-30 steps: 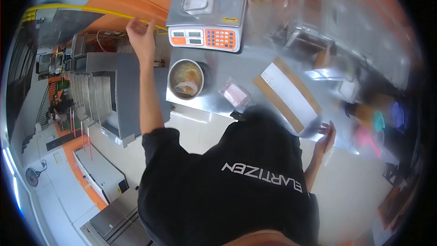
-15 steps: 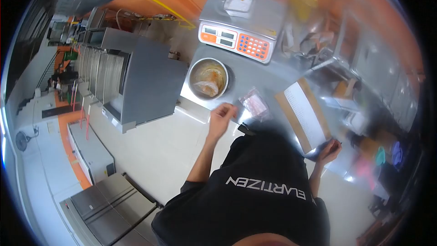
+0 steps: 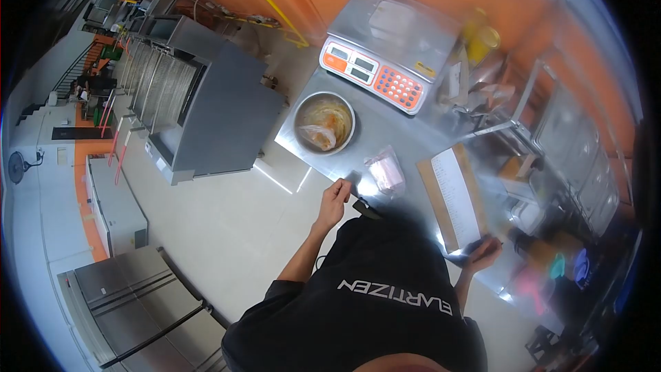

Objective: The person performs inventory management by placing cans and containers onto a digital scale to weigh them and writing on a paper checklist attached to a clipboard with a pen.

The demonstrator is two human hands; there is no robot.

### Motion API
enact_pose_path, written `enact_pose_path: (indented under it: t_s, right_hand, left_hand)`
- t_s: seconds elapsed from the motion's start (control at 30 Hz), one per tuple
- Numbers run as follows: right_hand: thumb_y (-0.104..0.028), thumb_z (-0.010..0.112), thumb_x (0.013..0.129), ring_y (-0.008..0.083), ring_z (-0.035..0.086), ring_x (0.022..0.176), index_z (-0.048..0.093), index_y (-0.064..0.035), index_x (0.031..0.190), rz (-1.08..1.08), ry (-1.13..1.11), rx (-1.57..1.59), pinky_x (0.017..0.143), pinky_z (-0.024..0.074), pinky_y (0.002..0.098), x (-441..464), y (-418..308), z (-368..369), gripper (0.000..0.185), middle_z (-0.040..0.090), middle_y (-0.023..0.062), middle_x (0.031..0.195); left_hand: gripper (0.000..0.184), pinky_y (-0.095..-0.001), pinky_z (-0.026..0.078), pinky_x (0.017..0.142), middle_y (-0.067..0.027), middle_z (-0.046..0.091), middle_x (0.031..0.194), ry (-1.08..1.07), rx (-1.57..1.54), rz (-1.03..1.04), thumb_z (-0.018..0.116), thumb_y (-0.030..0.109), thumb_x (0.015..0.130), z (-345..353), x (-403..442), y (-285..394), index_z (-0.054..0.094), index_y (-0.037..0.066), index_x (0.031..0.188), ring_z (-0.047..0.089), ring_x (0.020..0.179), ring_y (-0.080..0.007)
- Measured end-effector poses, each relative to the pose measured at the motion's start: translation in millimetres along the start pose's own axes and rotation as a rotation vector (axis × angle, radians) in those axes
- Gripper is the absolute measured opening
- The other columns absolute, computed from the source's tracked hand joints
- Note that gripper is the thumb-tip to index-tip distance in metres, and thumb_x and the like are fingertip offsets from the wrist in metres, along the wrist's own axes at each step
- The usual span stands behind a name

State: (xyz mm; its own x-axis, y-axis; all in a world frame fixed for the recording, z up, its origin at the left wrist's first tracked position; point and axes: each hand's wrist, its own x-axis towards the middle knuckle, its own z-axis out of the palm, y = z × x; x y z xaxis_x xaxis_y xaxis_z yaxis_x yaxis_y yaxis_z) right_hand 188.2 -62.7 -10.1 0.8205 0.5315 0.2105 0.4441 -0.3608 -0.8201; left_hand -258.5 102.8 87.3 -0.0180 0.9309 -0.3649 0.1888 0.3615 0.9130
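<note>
My left hand (image 3: 335, 200) is closed in a loose fist at the front edge of the steel table (image 3: 344, 165), below a steel bowl (image 3: 300, 124); nothing shows in it. The bowl holds a clear plastic bag and orange-yellow residue. Right of it lies a small clear packet (image 3: 387, 171) with pinkish contents. My right hand (image 3: 485, 253), fingers curled, is beside the lower corner of a brown board (image 3: 442, 208) bearing a white written sheet (image 3: 460, 193). Something small and dark shows at its fingertips, too small to name.
A digital scale (image 3: 372, 76) with a pale, blurred container on its plate stands behind the bowl. Yellow cans (image 3: 483, 45), a metal rack (image 3: 527, 96) and pink, teal and purple items (image 3: 582, 265) are at the right. A grey machine (image 3: 220, 110) stands left of the table.
My left hand has come down from the upper left to the table's front edge and closed. My right hand's fingers are more curled. The view has shifted and turned.
</note>
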Motion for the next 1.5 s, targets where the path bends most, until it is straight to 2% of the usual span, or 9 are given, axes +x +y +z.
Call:
enact_pose_path:
  t_s: [0.1, 0.47, 0.57, 0.73, 0.87, 0.97, 1.3, 1.4, 1.5]
  right_hand:
    - [-0.016, 0.06, 0.107, 0.0255, 0.066, 0.102, 0.059, 0.0037, 0.121, -0.022, 0.015, 0.006, 0.091, 0.0529, 0.0358, 0, 8, -1, 0.024, 0.067, 0.0168, 0.11]
    - [-0.014, 0.067, 0.103, 0.0211, 0.066, 0.106, 0.06, 0.0023, 0.124, 0.051, -0.01, 0.008, 0.096, 0.0524, 0.0327, 2, 16, -7, 0.027, 0.067, 0.0139, 0.115]
    - [-0.015, 0.066, 0.104, 0.0179, 0.065, 0.099, 0.06, 0.001, 0.124, 0.101, -0.01, 0.032, 0.086, 0.0534, 0.0291, 2, 25, -6, 0.027, 0.068, 0.0124, 0.113]
    - [-0.014, 0.064, 0.104, 0.0128, 0.063, 0.083, 0.061, -0.0013, 0.125, 0.024, 0.017, 0.066, 0.069, 0.0513, 0.0252, 3, 34, -7, 0.024, 0.068, 0.0092, 0.108]
    - [-0.015, 0.057, 0.105, 0.0113, 0.06, 0.075, 0.061, -0.0019, 0.122, 0.28, -0.014, 0.287, 0.064, 0.0497, 0.0256, 4, 23, -10, 0.022, 0.067, 0.0072, 0.1]
    - [-0.014, 0.053, 0.104, 0.0121, 0.06, 0.072, 0.063, -0.0027, 0.116, 0.327, -0.03, 0.374, 0.063, 0.0498, 0.0257, 4, 17, -12, 0.02, 0.067, 0.0067, 0.092]
    - [-0.024, 0.049, 0.105, 0.0138, 0.063, 0.072, 0.062, 0.0016, 0.118, 0.286, -0.262, 0.471, 0.063, 0.0522, 0.0276, 16, 21, -26, 0.032, 0.066, 0.0099, 0.098]
    - [-0.026, 0.049, 0.106, 0.0141, 0.063, 0.073, 0.061, 0.0022, 0.12, 0.229, -0.293, 0.479, 0.062, 0.0535, 0.0284, 16, 23, -30, 0.034, 0.066, 0.0107, 0.102]
    - [-0.026, 0.052, 0.106, 0.0137, 0.063, 0.072, 0.061, 0.0013, 0.122, 0.305, -0.331, 0.521, 0.06, 0.0533, 0.0274, 17, 24, -34, 0.032, 0.066, 0.0107, 0.102]
  left_hand:
    - [0.04, -0.0285, 0.034, 0.061, 0.0025, 0.043, 0.067, 0.074, 0.039, 0.032, 0.05, 0.031, 0.112, 1, -5, -3, 0.052, 0.004, 0.082, 0.039, 0.065, -0.0083]
    - [0.048, -0.0395, 0.04, 0.059, -0.0102, 0.046, 0.066, 0.105, 0.325, 0.025, 0.039, 0.032, 0.113, -15, -25, -71, 0.051, -0.001, 0.081, 0.046, 0.061, -0.0213]
    - [0.056, -0.0489, 0.042, 0.059, -0.0199, 0.052, 0.062, 0.108, 0.419, 0.006, 0.038, 0.036, 0.114, -20, -34, -90, 0.054, -0.003, 0.077, 0.055, 0.058, -0.038]
    - [0.052, -0.05, 0.041, 0.059, -0.0227, 0.048, 0.061, 0.136, 0.519, 0.019, 0.046, 0.033, 0.111, -21, -49, -118, 0.054, -0.005, 0.077, 0.054, 0.057, -0.04]
    - [0.053, -0.0492, 0.04, 0.057, -0.0237, 0.045, 0.06, 0.142, 0.66, -0.087, 0.058, 0.033, 0.107, -22, -50, -143, 0.054, -0.007, 0.071, 0.048, 0.055, -0.0413]
    - [0.057, -0.0487, 0.039, 0.056, -0.0234, 0.043, 0.058, 0.126, 0.688, 0.006, 0.064, 0.035, 0.103, -6, -48, -108, 0.052, -0.006, 0.066, 0.044, 0.052, -0.0397]
    - [0.075, -0.0435, 0.049, 0.064, -0.0176, 0.059, 0.059, 0.114, 0.367, -0.15, 0.04, 0.051, 0.11, 29, -57, -108, 0.058, -0.004, 0.062, 0.057, 0.056, -0.0302]
    - [0.067, -0.0373, 0.05, 0.068, -0.0119, 0.062, 0.064, 0.146, 0.171, -0.096, 0.049, 0.05, 0.108, 49, -60, -94, 0.062, -0.003, 0.068, 0.061, 0.064, -0.0215]
    - [0.051, -0.034, 0.05, 0.069, -0.0088, 0.065, 0.072, 0.146, 0.248, -0.077, 0.063, 0.043, 0.104, 81, -70, -40, 0.065, -0.002, 0.081, 0.061, 0.072, -0.0162]
